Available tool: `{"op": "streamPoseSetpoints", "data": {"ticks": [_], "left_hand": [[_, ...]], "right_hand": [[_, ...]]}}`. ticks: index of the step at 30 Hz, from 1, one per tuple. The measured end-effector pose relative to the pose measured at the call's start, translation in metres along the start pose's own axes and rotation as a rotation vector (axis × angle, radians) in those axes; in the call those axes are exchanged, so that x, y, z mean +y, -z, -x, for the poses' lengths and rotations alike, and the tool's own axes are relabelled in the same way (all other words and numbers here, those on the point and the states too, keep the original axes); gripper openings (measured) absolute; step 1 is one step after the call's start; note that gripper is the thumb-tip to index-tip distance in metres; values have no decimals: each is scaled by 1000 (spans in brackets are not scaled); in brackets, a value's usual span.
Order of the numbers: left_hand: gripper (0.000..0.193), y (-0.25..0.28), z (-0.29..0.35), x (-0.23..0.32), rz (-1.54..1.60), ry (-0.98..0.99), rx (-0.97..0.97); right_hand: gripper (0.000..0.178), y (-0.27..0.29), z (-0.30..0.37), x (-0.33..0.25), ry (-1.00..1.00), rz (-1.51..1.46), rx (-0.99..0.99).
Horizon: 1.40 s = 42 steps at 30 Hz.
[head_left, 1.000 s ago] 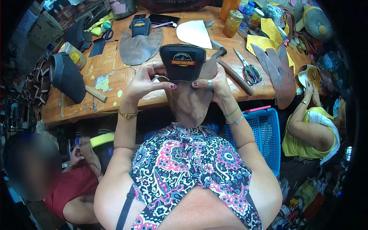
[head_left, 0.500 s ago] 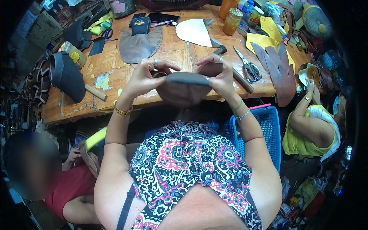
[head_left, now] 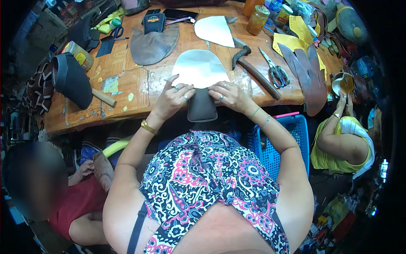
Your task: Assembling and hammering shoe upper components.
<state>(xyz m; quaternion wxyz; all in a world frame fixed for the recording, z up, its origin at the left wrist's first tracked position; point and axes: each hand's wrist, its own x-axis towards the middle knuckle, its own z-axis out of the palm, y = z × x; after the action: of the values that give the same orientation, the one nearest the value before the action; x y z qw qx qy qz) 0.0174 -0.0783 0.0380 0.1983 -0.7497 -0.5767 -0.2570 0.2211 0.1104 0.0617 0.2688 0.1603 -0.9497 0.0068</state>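
A leather piece lies at the front edge of the table, its wide rounded part (head_left: 199,63) pale and shiny under the light. Its narrow dark brown tongue (head_left: 202,108) hangs over the edge toward me. My left hand (head_left: 174,98) grips the left side where the two parts meet, fingertips pressed on top. Opposite it, my right hand (head_left: 231,97) grips the right side in the same way. My thumbs are mostly hidden. A hammer (head_left: 258,76) lies to the right of my right hand, with scissors (head_left: 275,72) beyond it.
The wooden table (head_left: 131,91) also bears a brown leather piece (head_left: 152,46), a white piece (head_left: 213,31), jars (head_left: 257,21) and yellow pieces (head_left: 292,42). A black visor-shaped piece (head_left: 72,82) stands left. A blue basket (head_left: 292,139) is below right. One person sits at each side.
The leather piece, held up and curled before, is now down on the table edge with its wide part spread flat. Both hands have come lower and closer together on it.
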Motion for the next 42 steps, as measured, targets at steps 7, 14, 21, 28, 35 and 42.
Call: {"op": "streamPoseSetpoints", "data": {"ticks": [7, 14, 21, 28, 35, 42], "left_hand": [[30, 7, 4, 27, 14, 217, -37], [73, 22, 18, 42, 215, 333, -243], [84, 45, 4, 50, 270, 318, -297], [105, 30, -12, 74, 64, 338, -389], [100, 23, -11, 75, 18, 336, -348], [100, 28, -13, 74, 35, 334, -383]], "right_hand": [[40, 5, 6, -22, -220, -77, -48], [71, 12, 2, -36, -366, -140, -101], [71, 12, 3, -44, -383, -158, -85], [71, 6, 9, -52, -441, -153, -23], [55, 28, 24, -25, -770, -385, 190], [55, 48, 62, 25, -848, 319, 85]]}}
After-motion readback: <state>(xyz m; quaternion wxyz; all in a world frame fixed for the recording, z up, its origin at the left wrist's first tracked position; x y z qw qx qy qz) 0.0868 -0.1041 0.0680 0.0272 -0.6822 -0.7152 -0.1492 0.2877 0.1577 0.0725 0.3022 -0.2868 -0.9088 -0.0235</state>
